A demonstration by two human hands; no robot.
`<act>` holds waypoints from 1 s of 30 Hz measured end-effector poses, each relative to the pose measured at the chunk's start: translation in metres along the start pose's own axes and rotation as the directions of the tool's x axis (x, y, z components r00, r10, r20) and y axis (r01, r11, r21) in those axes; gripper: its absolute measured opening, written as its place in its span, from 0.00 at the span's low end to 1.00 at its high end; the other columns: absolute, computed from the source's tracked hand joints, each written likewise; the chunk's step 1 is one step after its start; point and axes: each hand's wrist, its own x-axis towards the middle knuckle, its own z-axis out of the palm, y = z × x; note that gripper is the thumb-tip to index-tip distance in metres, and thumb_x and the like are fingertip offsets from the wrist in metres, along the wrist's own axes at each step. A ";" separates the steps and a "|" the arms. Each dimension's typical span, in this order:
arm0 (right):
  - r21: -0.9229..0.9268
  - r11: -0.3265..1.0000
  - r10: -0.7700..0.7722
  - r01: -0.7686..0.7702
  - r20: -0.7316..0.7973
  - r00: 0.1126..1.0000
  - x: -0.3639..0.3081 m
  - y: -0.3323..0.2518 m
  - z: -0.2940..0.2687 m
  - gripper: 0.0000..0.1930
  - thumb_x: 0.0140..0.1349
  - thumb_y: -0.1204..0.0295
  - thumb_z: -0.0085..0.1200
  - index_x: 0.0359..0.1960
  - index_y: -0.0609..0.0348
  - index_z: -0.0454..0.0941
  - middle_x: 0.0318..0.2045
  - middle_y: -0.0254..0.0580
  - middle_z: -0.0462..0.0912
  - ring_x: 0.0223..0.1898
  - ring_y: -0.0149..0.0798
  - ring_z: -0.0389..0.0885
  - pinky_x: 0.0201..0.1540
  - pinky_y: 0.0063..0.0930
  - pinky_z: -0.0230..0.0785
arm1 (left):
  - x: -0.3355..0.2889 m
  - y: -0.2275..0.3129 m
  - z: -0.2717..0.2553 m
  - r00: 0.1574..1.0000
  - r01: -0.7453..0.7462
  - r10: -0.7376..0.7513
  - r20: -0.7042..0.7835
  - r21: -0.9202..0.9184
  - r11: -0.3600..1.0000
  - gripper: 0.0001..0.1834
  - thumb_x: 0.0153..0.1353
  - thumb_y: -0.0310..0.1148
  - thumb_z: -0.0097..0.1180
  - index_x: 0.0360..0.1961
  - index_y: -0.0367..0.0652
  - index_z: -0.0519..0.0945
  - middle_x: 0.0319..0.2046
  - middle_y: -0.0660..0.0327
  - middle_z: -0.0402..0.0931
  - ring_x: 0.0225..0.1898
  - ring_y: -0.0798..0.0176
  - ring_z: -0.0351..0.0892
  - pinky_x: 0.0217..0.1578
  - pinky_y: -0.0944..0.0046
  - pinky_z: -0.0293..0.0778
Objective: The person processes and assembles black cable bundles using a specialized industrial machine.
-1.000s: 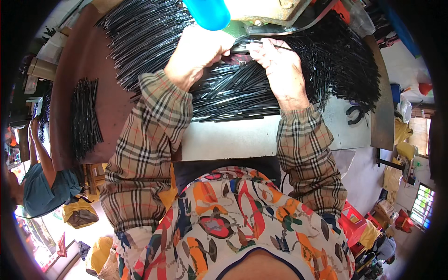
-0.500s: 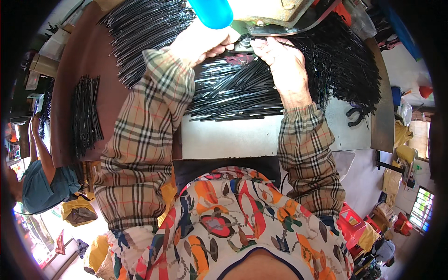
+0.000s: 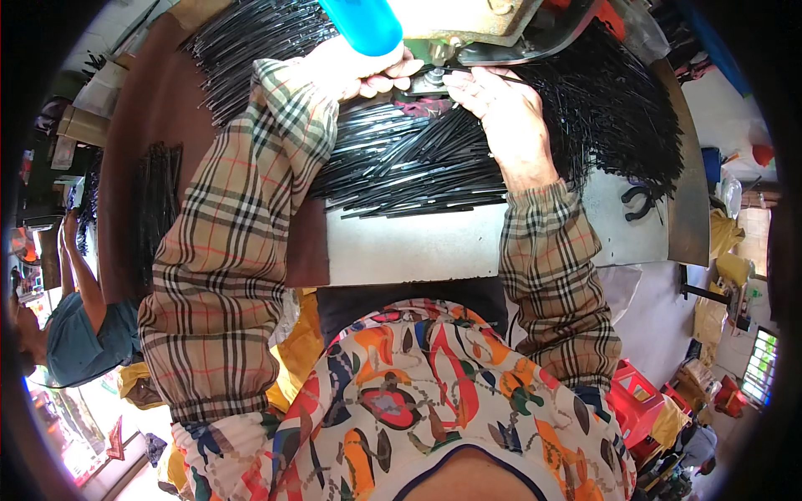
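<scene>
My left hand (image 3: 363, 73) is closed beside the small metal die (image 3: 434, 77) of a pale-bodied machine (image 3: 480, 18); what its fingertips grip is too small to make out, and glare washes out its back. On the other side of the die, my right hand (image 3: 508, 113) pinches a thin black strip, partly hidden by the fingers. A blue cylinder (image 3: 365, 27) stands in front of the machine, just above my left hand. Below the die lies a loose heap of black strips (image 3: 409, 163), with a dark red cloth (image 3: 423, 107) at its upper edge.
More black strips (image 3: 251, 54) lie at the far left, and a dense pile (image 3: 622, 117) covers the right side. A smaller bundle (image 3: 156, 200) rests on the brown tabletop (image 3: 138, 108). Black-handled pliers (image 3: 637, 203) lie at right. Another person (image 3: 88, 334) works at far left.
My left hand and forearm have shifted left, away from the die. My right hand stays almost in place beside it.
</scene>
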 end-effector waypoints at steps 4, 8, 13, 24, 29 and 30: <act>-0.093 0.994 0.050 -0.061 -0.114 0.992 -0.001 0.000 0.003 0.14 0.65 0.73 0.48 0.44 0.77 0.71 0.40 0.61 0.80 0.44 0.52 0.83 0.51 0.40 0.76 | -0.007 0.004 -0.001 0.989 -0.100 0.081 0.121 0.157 0.983 0.15 0.65 0.41 0.54 0.32 0.37 0.76 0.24 0.64 0.70 0.17 0.78 0.58 0.14 0.80 0.55; -0.124 0.988 0.065 -0.097 -0.236 0.970 -0.004 -0.016 0.006 0.11 0.62 0.76 0.54 0.41 0.73 0.72 0.34 0.52 0.82 0.37 0.43 0.85 0.43 0.31 0.80 | -0.002 -0.002 0.012 0.951 -0.302 0.283 0.124 0.178 0.937 0.20 0.61 0.48 0.57 0.26 0.40 0.76 0.23 0.67 0.72 0.18 0.79 0.62 0.18 0.79 0.57; 0.050 0.980 0.201 -0.194 -0.279 0.939 -0.029 -0.033 0.019 0.09 0.61 0.75 0.56 0.37 0.67 0.70 0.30 0.49 0.81 0.30 0.37 0.83 0.37 0.27 0.80 | -0.052 0.010 0.034 0.883 -0.466 0.431 0.187 0.235 0.853 0.10 0.54 0.29 0.59 0.34 0.35 0.77 0.27 0.60 0.76 0.25 0.73 0.72 0.25 0.74 0.68; -0.322 0.922 0.184 -0.215 -0.126 0.975 -0.119 -0.094 0.017 0.04 0.63 0.77 0.55 0.34 0.64 0.74 0.38 0.47 0.83 0.42 0.34 0.82 0.43 0.24 0.75 | -0.127 -0.036 0.119 0.869 -0.477 0.311 -0.385 -0.486 0.732 0.10 0.65 0.31 0.52 0.43 0.36 0.73 0.41 0.58 0.73 0.42 0.64 0.72 0.48 0.60 0.66; -0.982 -0.028 -0.520 -0.186 -0.145 0.842 -0.105 -0.149 -0.087 0.06 0.55 0.76 0.60 0.35 0.57 0.81 0.35 0.38 0.81 0.34 0.34 0.82 0.34 0.25 0.73 | -0.126 -0.035 0.131 0.864 -0.487 0.405 -0.298 -0.699 0.523 0.10 0.70 0.34 0.46 0.47 0.41 0.70 0.36 0.61 0.69 0.35 0.68 0.66 0.44 0.65 0.64; -0.982 -0.033 -0.520 -0.186 -0.142 0.842 -0.104 -0.157 -0.095 0.06 0.55 0.76 0.60 0.35 0.57 0.81 0.35 0.38 0.81 0.34 0.34 0.82 0.34 0.25 0.73 | -0.123 -0.035 0.132 0.864 -0.486 0.406 -0.298 -0.702 0.519 0.10 0.70 0.34 0.46 0.47 0.41 0.70 0.36 0.61 0.69 0.35 0.68 0.66 0.44 0.65 0.64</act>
